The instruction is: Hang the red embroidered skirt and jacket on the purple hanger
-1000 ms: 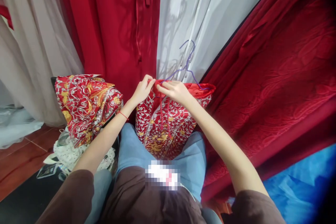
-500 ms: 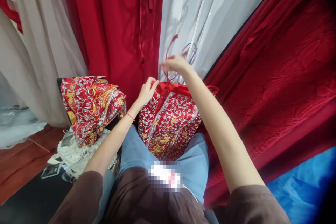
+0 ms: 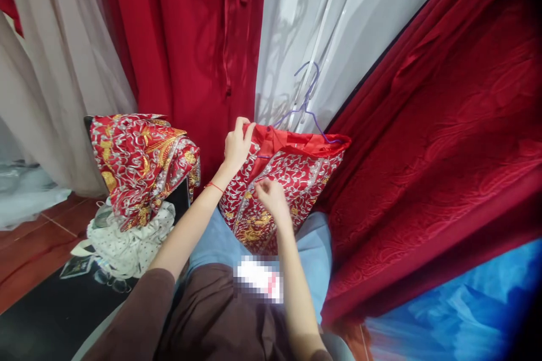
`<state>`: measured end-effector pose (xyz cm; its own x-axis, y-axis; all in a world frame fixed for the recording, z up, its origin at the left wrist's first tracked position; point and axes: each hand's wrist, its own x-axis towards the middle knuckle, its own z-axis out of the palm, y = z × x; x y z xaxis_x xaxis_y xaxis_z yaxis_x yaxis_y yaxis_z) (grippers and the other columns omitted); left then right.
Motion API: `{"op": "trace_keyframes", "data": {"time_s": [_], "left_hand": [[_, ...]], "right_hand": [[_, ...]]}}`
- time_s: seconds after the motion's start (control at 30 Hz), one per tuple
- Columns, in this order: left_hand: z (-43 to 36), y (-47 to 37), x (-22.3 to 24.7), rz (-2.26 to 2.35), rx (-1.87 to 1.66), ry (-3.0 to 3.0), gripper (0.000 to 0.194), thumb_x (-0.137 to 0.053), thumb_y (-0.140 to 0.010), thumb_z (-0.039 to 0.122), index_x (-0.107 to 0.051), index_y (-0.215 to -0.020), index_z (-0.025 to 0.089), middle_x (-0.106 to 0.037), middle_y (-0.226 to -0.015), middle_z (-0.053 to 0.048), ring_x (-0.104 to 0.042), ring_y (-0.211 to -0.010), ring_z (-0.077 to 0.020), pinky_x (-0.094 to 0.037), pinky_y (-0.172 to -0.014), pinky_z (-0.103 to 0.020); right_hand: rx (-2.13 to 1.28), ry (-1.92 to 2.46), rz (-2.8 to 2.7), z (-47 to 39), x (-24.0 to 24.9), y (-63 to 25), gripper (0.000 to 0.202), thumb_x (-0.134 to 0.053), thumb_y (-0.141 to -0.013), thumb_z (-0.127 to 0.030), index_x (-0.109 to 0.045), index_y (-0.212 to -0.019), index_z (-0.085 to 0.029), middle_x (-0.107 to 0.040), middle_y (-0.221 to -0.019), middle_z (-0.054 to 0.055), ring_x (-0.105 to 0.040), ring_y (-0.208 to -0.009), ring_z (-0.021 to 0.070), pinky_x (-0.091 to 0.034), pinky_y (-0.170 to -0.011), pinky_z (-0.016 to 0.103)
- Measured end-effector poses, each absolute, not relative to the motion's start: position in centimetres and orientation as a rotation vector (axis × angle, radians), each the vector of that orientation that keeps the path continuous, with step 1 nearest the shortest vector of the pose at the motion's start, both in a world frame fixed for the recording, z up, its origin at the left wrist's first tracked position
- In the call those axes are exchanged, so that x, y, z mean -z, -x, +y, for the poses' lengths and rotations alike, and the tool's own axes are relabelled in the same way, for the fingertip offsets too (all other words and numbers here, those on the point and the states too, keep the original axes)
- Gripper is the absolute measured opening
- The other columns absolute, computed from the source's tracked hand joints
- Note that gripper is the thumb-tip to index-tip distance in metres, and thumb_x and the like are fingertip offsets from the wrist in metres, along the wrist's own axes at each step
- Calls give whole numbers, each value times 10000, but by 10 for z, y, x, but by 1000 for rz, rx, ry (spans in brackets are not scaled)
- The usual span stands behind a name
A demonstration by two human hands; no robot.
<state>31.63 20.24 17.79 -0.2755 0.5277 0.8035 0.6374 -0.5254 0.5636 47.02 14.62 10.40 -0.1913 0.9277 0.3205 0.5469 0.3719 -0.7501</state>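
A red embroidered garment (image 3: pixel 292 177), patterned in silver and gold, rests between my knees on a purple wire hanger (image 3: pixel 305 102). Its plain red inner fabric shows along the top opening. My left hand (image 3: pixel 239 144) grips the garment's upper left edge, fingers bent over it and thumb alongside. Lower down, my right hand (image 3: pixel 273 197) is in front of the embroidered panel, thumb and fingertips pinched together. Whatever lies between those fingertips is too small to make out, and I cannot tell whether they touch the cloth.
To the left, another red embroidered cloth (image 3: pixel 141 163) drapes over a dark support, above a white dotted cloth (image 3: pixel 135 242) and glasses (image 3: pixel 110 282). Long red drapery (image 3: pixel 427 163) hangs close on the right, white fabric (image 3: pixel 288 22) ahead. Blue fabric (image 3: pixel 457 310) lies lower right.
My right hand has come down from above the garment's top, where it held a red cord, to the front panel. The hanger's hook now shows fully. My left hand keeps its hold.
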Motion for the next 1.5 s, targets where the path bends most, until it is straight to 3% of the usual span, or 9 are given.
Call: {"op": "trace_keyframes", "data": {"time_s": [0.13, 0.33, 0.43, 0.57, 0.7, 0.83, 1.07, 1.23, 1.5], "left_hand": [[205, -319, -179, -1533, 1943, 1734, 245, -446, -988, 445, -538, -1000, 219, -594, -726, 2, -581, -642, -154, -384, -648, -261], [200, -316, -185, -1526, 1934, 1823, 229, -446, -986, 444, -518, -995, 227, -617, -764, -1, -595, -662, -143, -428, -675, -265], [190, -317, -184, -1407, 1968, 1918, 208, -468, -979, 397, -492, -1093, 224, -667, -967, -51, -652, -862, -158, -476, -786, -283], [161, -322, -144, -1308, 2088, 1673, 313, -537, -932, 329, -453, -1208, 206, -580, -1286, -133, -583, -1163, -191, -475, -947, -323], [128, -334, -56, -1742, 1985, 1719, 73, -454, -918, 209, -526, -929, 217, -659, -920, -46, -628, -852, -160, -502, -828, -310], [124, -347, 1, -2074, 1697, 1917, 165, -586, -806, 180, -509, -944, 227, -649, -927, -31, -633, -817, -167, -488, -734, -276], [133, -351, -10, -2264, 1350, 1918, 4, -509, -901, 219, -510, -902, 223, -676, -937, -72, -681, -893, -233, -446, -684, -285], [133, -365, 0, -2214, 1305, 1945, 125, -439, -960, 255, -520, -1032, 191, -657, -1060, -133, -685, -964, -261, -476, -710, -313], [136, -376, 8, -2136, 1359, 1915, 198, -356, -1003, 297, -527, -973, 201, -647, -1012, -124, -674, -951, -252, -497, -718, -323]], "right_hand": [[-545, 1513, -1747, 167, -52, -432, 176, -635, -868, -359, -650, -844, -185, -723, -806, 78, -660, -739, 194, -453, -677, 284], [-413, 1572, -1698, 172, -38, -412, 116, -522, -903, -236, -593, -825, -190, -718, -858, 120, -663, -758, 214, -451, -685, 305], [-720, 1363, -1605, 170, -35, -421, 133, -532, -872, -261, -517, -749, -211, -677, -734, 50, -622, -649, 169, -452, -647, 278], [-1341, 1001, -1362, 165, -33, -438, 239, -605, -780, -403, -487, -694, -215, -576, -571, -30, -497, -466, 106, -390, -505, 230], [-1469, 849, -1207, 159, -36, -445, 257, -665, -642, -389, -502, -604, -194, -475, -509, -71, -344, -426, 50, -251, -446, 201], [-1516, 853, -1172, 155, -40, -447, 194, -642, -590, -317, -496, -573, -190, -382, -466, -99, -257, -423, 35, -173, -438, 197], [-1545, 836, -1174, 144, -51, -448, 181, -658, -613, -309, -552, -567, -170, -377, -448, -94, -238, -407, 27, -152, -418, 200], [-1477, 761, -1064, 145, -68, -444, 148, -661, -613, -293, -618, -629, -152, -418, -476, -78, -266, -404, 23, -161, -403, 192], [-1337, 702, -1001, 153, -111, -443, 115, -659, -606, -261, -647, -633, -151, -421, -498, -72, -258, -437, 26, -173, -393, 177]]}}
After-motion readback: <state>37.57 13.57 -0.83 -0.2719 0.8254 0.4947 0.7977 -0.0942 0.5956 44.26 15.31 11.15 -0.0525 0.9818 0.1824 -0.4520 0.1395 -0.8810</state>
